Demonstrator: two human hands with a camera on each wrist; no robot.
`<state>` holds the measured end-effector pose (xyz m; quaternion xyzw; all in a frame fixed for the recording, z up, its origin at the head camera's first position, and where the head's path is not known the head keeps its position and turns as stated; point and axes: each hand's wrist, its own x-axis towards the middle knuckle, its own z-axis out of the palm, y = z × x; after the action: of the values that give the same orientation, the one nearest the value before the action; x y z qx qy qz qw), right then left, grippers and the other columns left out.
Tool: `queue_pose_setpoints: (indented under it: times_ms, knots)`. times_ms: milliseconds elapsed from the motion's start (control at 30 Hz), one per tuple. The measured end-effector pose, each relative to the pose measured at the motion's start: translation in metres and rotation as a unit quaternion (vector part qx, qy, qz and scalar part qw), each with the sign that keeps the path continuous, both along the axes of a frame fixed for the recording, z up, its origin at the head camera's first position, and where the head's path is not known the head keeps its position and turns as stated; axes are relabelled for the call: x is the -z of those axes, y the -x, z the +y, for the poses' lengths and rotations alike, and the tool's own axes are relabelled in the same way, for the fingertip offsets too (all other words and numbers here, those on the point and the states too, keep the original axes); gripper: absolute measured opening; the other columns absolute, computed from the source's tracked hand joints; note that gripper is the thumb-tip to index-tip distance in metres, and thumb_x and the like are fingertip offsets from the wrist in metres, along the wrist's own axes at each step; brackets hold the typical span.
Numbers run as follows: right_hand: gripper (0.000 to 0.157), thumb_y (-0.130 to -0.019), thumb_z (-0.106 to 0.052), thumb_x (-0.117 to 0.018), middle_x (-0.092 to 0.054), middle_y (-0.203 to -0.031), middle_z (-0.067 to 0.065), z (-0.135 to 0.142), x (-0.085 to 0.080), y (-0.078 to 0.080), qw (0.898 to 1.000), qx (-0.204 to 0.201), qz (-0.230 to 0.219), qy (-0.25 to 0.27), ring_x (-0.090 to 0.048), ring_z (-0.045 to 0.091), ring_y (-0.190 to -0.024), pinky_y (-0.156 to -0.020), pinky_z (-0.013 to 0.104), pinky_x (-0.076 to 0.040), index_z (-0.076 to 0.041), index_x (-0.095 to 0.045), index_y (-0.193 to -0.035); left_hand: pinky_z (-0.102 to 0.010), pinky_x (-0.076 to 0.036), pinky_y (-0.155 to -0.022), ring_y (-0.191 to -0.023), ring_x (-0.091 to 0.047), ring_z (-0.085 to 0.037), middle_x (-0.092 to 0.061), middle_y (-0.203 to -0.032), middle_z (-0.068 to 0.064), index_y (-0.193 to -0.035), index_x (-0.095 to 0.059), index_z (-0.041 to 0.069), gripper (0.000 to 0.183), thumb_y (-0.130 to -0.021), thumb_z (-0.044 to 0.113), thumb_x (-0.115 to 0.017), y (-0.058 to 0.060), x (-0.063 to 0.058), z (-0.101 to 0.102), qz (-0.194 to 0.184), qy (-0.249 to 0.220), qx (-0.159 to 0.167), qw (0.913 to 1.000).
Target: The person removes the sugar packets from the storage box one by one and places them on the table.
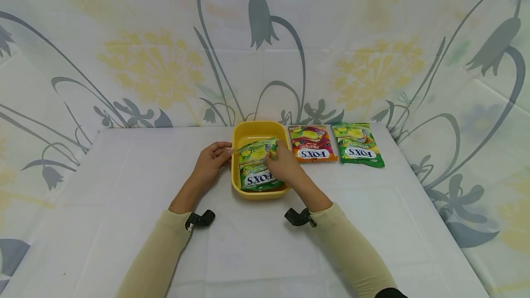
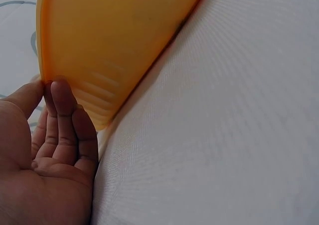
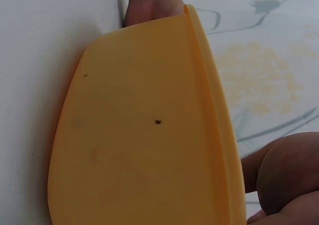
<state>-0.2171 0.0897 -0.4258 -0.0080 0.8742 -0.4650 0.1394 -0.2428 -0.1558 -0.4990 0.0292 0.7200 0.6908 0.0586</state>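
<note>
A yellow plastic tub [image 1: 258, 128] stands on the white table. My left hand [image 1: 209, 162] pinches its left rim, and the left wrist view shows thumb and fingertips meeting on the edge of the tub [image 2: 119, 30]. Inside lies a green FOX'S candy bag [image 1: 253, 162], its print upside down in the head view. My right hand [image 1: 285, 164] reaches over the right rim and grips that bag by its right side. In the right wrist view the tub wall [image 3: 134, 100] hides the bag and most of the fingers of the right hand [image 3: 289, 180].
Right of the tub lie a red-and-orange FOX'S Fruits bag [image 1: 313, 144] and another green FOX'S bag [image 1: 359, 145], side by side. A flower-printed cloth [image 1: 265, 72] rises behind the white tabletop [image 1: 248, 252]. Each wrist carries a small black camera.
</note>
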Motion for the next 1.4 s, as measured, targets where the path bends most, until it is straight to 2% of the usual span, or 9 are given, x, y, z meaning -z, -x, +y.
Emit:
queue_pose_setpoints:
  times_ms: [200,300,500,700,867,1100,1267,1400]
  knots:
    - [0.068,-0.107,-0.015,-0.062,-0.052,-0.149,0.026,-0.003,0.000,-0.001,0.999,0.027,0.018,0.010,-0.057,0.038,-0.132,-0.113,0.055,-0.047,0.000,-0.027,-0.163,-0.023,-0.057,-0.085,-0.090,-0.069,-0.013,-0.075,-0.104,-0.005,-0.138,-0.058,-0.004,0.039,-0.109,0.022,-0.064,0.001,0.000,0.001,0.003,-0.016,0.003,0.9999]
    - [0.067,-0.106,-0.011,-0.063,-0.052,-0.148,0.025,-0.003,0.000,-0.001,0.999,0.035,0.024,0.030,-0.058,0.037,-0.131,-0.112,0.054,-0.049,0.000,-0.028,-0.162,-0.022,-0.057,-0.085,-0.090,-0.068,-0.012,-0.075,-0.102,-0.001,-0.138,-0.058,-0.003,0.039,-0.109,0.022,-0.064,0.000,-0.001,0.001,0.001,-0.015,0.001,0.9999]
    - [0.063,-0.104,-0.010,-0.064,-0.055,-0.143,0.025,0.001,-0.005,-0.002,0.997,0.046,0.050,0.046,-0.061,0.038,-0.126,-0.107,0.053,-0.053,0.000,-0.033,-0.158,-0.023,-0.058,-0.086,-0.092,-0.069,-0.014,-0.075,-0.107,-0.004,-0.137,-0.060,-0.001,0.038,-0.109,0.025,-0.065,-0.001,-0.002,0.001,0.002,-0.005,-0.001,1.0000]
    - [0.067,-0.103,-0.007,-0.064,-0.052,-0.146,0.026,0.006,-0.010,-0.003,0.993,0.058,0.055,0.086,-0.058,0.038,-0.130,-0.110,0.053,-0.050,0.002,-0.031,-0.160,-0.023,-0.058,-0.086,-0.092,-0.069,-0.015,-0.075,-0.109,-0.007,-0.137,-0.059,-0.001,0.039,-0.109,0.025,-0.065,-0.001,-0.001,0.000,0.003,-0.003,-0.001,1.0000]
    - [0.071,-0.103,-0.008,-0.064,-0.048,-0.152,0.025,0.009,-0.013,-0.004,0.989,0.076,0.038,0.121,-0.056,0.038,-0.134,-0.112,0.052,-0.049,0.000,-0.027,-0.163,-0.022,-0.058,-0.085,-0.091,-0.069,-0.014,-0.075,-0.106,-0.005,-0.138,-0.059,-0.001,0.040,-0.109,0.025,-0.064,0.000,-0.001,0.001,0.004,-0.005,0.002,1.0000]
    - [0.069,-0.105,-0.011,-0.064,-0.052,-0.151,0.022,0.022,-0.014,-0.006,0.980,0.097,0.001,0.176,-0.061,0.035,-0.129,-0.107,0.048,-0.054,-0.003,-0.027,-0.163,-0.023,-0.058,-0.086,-0.091,-0.069,-0.013,-0.076,-0.106,-0.006,-0.139,-0.058,-0.003,0.040,-0.109,0.023,-0.063,0.000,-0.001,-0.001,0.010,-0.010,0.006,0.9999]
    - [0.070,-0.105,-0.013,-0.066,-0.053,-0.147,0.020,0.035,-0.018,-0.009,0.972,0.119,-0.030,0.199,-0.064,0.033,-0.122,-0.104,0.046,-0.057,-0.005,-0.028,-0.163,-0.023,-0.058,-0.086,-0.092,-0.070,-0.014,-0.076,-0.106,-0.003,-0.139,-0.058,-0.003,0.039,-0.109,0.022,-0.064,0.001,0.000,-0.001,0.010,-0.015,0.009,0.9998]
    - [0.071,-0.105,-0.014,-0.065,-0.053,-0.149,0.018,0.045,-0.018,-0.011,0.969,0.122,-0.048,0.210,-0.064,0.032,-0.122,-0.105,0.046,-0.056,-0.005,-0.026,-0.164,-0.022,-0.058,-0.086,-0.092,-0.070,-0.014,-0.076,-0.106,-0.002,-0.138,-0.059,-0.001,0.039,-0.108,0.023,-0.065,0.001,0.001,-0.001,0.008,-0.007,0.004,0.9999]
